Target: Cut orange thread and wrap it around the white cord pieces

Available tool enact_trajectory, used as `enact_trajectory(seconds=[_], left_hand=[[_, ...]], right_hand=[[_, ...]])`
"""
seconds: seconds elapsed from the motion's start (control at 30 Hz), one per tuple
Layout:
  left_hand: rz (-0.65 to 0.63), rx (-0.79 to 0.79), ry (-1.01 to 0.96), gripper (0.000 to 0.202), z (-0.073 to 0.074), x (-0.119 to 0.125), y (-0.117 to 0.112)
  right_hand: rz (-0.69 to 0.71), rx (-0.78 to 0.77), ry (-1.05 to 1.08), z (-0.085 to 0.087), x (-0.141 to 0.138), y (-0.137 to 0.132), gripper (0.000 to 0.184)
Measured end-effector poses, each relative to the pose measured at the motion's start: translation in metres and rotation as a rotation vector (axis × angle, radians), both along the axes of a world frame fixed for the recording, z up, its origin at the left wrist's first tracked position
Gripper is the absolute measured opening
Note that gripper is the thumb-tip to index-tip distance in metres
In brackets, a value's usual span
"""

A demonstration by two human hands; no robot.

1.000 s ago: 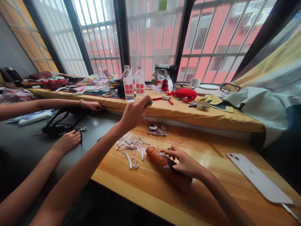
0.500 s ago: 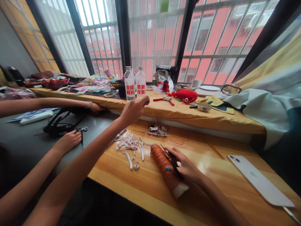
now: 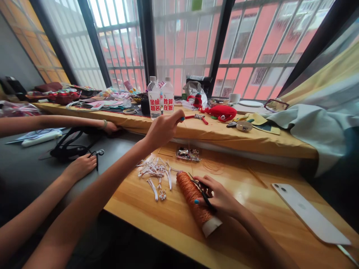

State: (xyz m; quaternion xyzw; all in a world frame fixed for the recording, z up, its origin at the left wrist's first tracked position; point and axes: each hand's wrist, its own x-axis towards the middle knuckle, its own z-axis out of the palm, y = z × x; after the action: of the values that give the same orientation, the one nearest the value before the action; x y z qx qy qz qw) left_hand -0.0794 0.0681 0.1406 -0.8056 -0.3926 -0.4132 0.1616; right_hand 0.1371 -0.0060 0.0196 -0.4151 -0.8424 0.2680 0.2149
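My left hand (image 3: 165, 129) is raised over the tray, fingers pinched on a thin orange thread that runs down toward the spool. On the wooden table lies the spool of orange-brown thread (image 3: 193, 198), wound on a pale tube whose bare end faces me. My right hand (image 3: 220, 196) rests against the spool's right side, fingers closed around black-handled scissors (image 3: 206, 196). Their blades point up and left, close to the spool's far end. Left of the spool is a pile of white knotted cords (image 3: 154, 168). A clear tray of beads (image 3: 188, 154) sits behind it.
Another person's hands (image 3: 81, 167) rest on the grey table at left, near a black strap (image 3: 70, 145). A white phone (image 3: 308, 213) lies at right. The cloth-covered ledge (image 3: 252, 144) holds two water bottles (image 3: 155, 99), red-handled pliers (image 3: 199, 118) and a red pouch (image 3: 223, 112).
My left hand has moved slightly right, still pinching the thread. The spool and my right hand with the scissors have shifted a little to the left.
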Motion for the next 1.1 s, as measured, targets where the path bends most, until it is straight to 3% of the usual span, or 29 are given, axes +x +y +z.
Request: enact_trajectory(seconds=[0.33,0.43,0.53,0.7,0.77,0.87,1.0,1.1], left_hand=[[-0.123,0.071,-0.026,0.019,0.027,0.020,-0.024],[-0.131,0.049,-0.006,0.019,0.029,0.027,-0.020],[-0.167,-0.056,0.033,0.017,0.022,0.042,-0.004],[-0.460,-0.464,0.041,0.017,-0.003,0.092,0.026],[-0.490,-0.687,0.043,0.021,-0.018,0.115,0.038],[-0.394,-0.892,0.094,0.025,-0.047,0.142,0.058],[-0.236,-0.902,0.166,0.022,-0.087,0.159,0.086],[-0.145,-0.849,0.223,0.018,-0.108,0.160,0.098]], right_hand=[[-0.010,0.141,0.006,-0.005,0.003,-0.001,0.039],[0.004,0.143,0.027,-0.006,0.003,-0.002,0.032],[0.025,0.144,0.030,-0.006,0.002,-0.003,0.027],[0.027,0.144,0.066,-0.008,0.005,-0.004,0.027],[0.015,0.152,0.069,-0.011,0.007,-0.005,0.028],[0.006,0.173,0.075,-0.015,0.009,-0.005,0.032],[0.024,0.194,0.075,-0.016,0.010,-0.006,0.030],[0.035,0.199,0.046,-0.014,0.010,-0.007,0.027]])
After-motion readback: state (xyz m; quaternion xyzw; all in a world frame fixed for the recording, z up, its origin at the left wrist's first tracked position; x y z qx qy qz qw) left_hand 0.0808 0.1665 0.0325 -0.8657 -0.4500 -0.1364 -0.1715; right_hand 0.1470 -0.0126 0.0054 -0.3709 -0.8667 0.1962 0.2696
